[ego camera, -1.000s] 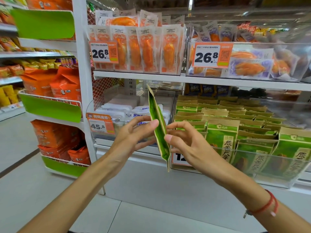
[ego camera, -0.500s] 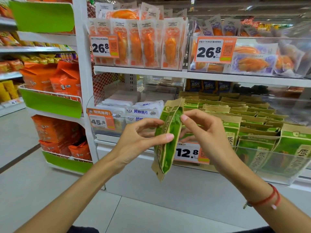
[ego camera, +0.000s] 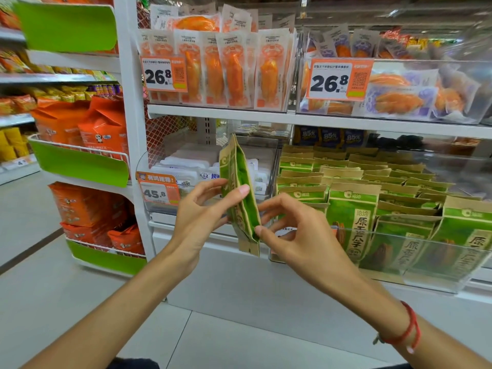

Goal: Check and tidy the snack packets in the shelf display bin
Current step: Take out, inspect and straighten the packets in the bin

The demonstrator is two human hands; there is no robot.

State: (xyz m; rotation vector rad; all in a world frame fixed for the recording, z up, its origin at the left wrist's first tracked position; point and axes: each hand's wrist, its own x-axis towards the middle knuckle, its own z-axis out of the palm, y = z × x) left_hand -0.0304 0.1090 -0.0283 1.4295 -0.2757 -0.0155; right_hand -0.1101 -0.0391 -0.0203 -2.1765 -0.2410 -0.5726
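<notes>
Shop shelf (ego camera: 319, 121) behind; green snack packet (ego camera: 241, 198) is held edge-on before clear display bin (ego camera: 426, 262), pinched by left hand (ego camera: 202, 211), lower edge pinched by right hand (ego camera: 300, 235)

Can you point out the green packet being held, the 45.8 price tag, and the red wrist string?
Green-and-kraft paper snack packet (ego camera: 241, 194): head view, green side gusset.
Orange 45.8 price tag (ego camera: 157, 191): head view, white number panel.
Red string bracelet (ego camera: 410, 327): head view, strand across the right wrist.

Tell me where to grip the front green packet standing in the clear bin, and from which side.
Grip the front green packet by its flat tan top band, from above. It stands upright behind the clear bin wall, so only the top is open.
</notes>
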